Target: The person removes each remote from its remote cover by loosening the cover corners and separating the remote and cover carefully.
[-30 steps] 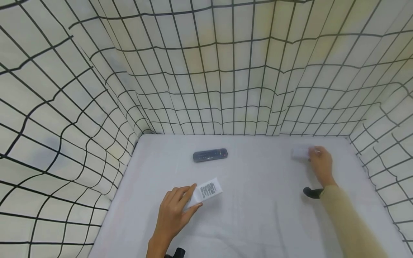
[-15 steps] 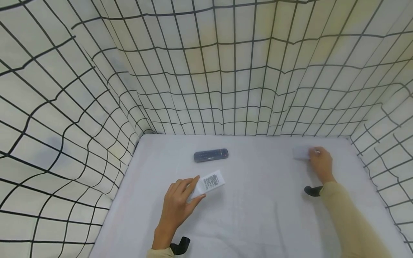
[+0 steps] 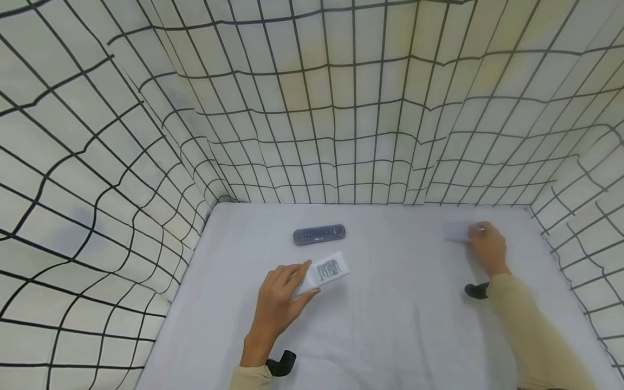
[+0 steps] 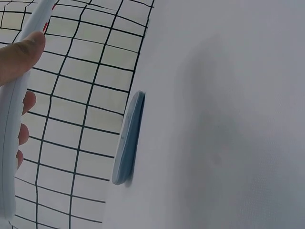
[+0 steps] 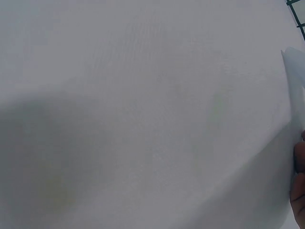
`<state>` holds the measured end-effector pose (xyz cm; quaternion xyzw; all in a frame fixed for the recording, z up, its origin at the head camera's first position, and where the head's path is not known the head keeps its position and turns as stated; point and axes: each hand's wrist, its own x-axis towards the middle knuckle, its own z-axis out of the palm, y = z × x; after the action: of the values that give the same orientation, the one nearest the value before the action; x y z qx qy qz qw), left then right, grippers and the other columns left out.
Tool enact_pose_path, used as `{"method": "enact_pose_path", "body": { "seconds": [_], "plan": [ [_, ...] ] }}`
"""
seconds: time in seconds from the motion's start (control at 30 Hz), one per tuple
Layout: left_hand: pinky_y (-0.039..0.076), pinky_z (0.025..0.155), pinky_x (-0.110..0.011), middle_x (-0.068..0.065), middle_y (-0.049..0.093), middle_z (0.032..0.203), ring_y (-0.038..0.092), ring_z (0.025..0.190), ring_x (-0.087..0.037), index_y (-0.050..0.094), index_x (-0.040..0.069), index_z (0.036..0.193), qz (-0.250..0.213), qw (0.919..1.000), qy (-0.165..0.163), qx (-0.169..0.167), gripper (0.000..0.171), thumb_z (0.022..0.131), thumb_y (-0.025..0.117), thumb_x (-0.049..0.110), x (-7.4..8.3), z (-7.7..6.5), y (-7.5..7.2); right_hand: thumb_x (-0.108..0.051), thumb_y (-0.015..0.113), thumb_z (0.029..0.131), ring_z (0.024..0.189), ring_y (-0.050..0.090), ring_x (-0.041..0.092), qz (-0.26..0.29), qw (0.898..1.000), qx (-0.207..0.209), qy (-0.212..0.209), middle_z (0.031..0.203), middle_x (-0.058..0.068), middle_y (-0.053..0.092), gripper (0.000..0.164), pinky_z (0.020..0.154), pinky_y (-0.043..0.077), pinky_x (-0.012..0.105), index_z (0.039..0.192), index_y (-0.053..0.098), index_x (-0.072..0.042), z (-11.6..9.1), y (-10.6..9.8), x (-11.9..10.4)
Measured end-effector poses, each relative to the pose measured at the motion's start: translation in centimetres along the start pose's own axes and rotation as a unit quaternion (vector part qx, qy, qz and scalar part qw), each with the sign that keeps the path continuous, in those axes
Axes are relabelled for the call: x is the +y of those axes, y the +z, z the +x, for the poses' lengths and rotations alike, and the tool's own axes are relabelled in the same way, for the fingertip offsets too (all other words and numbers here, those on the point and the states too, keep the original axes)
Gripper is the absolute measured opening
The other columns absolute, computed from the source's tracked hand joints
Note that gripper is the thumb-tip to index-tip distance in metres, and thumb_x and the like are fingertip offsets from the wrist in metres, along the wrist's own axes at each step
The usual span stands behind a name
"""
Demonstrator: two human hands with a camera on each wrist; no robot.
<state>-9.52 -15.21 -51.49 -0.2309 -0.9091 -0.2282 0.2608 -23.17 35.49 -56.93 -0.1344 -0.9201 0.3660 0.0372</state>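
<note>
My left hand [image 3: 280, 298] holds a slim white object [image 3: 331, 269] with a printed block like a QR code, thumb on one side and fingers on the other. In the left wrist view this white object [image 4: 9, 143] shows a long seam along its side and small red marks near the top; its kind is unclear. At the far right of the table, my right hand [image 3: 489, 246] pinches a thin, pale, flat piece [image 3: 455, 231] like paper. In the right wrist view only fingertips [image 5: 299, 191] and part of that pale piece [image 5: 294, 90] show at the edge.
A dark remote control [image 3: 319, 234] lies on the white-covered table [image 3: 380, 325], beyond the left hand. White walls with a black grid [image 3: 341, 108] enclose the back and both sides. Black wrist mounts [image 3: 281, 364] stick out by each sleeve.
The left hand has moved forward and to the right with the white object, nearer the remote control. The right hand has barely shifted and still pinches the pale piece.
</note>
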Motion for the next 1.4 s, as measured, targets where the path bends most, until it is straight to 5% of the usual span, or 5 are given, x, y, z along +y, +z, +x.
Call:
{"method": "enact_pose_path", "body": {
  "seconds": [0.4, 1.1, 1.4],
  "plan": [
    [0.050, 0.073, -0.032, 0.000, 0.067, 0.116, 0.062, 0.098, -0.016, 0.061, 0.017, 0.138, -0.015, 0.9998, 0.006, -0.009, 0.066, 0.080, 0.083, 0.041, 0.8, 0.2, 0.5, -0.028, 0.039, 0.106, 0.122, 0.045, 0.054, -0.019, 0.999, 0.033, -0.030, 0.132, 0.039, 0.048, 0.051, 0.101, 0.035, 0.066, 0.138, 0.041, 0.012, 0.3, 0.6, 0.8],
    [0.050, 0.072, -0.031, 0.001, 0.067, 0.115, 0.062, 0.098, -0.015, 0.061, 0.018, 0.137, -0.017, 0.9995, 0.022, -0.015, 0.065, 0.080, 0.082, 0.042, 1.8, 0.2, 1.4, -0.032, 0.036, 0.105, 0.127, 0.034, 0.062, -0.089, 0.995, 0.003, -0.038, 0.139, 0.042, 0.039, 0.059, 0.101, 0.026, 0.074, 0.142, 0.038, 0.014, 0.8, 0.5, 1.5],
    [0.049, 0.071, -0.030, 0.001, 0.068, 0.114, 0.062, 0.095, -0.015, 0.062, 0.016, 0.136, -0.018, 0.9993, 0.029, -0.011, 0.065, 0.080, 0.083, 0.042, 1.7, 0.4, 1.6, -0.035, 0.035, 0.105, 0.130, 0.029, 0.062, -0.096, 0.995, -0.003, -0.011, 0.143, 0.041, 0.034, 0.063, 0.104, 0.022, 0.075, 0.147, 0.031, 0.012, 0.4, 0.4, 0.8]
  ]
}}
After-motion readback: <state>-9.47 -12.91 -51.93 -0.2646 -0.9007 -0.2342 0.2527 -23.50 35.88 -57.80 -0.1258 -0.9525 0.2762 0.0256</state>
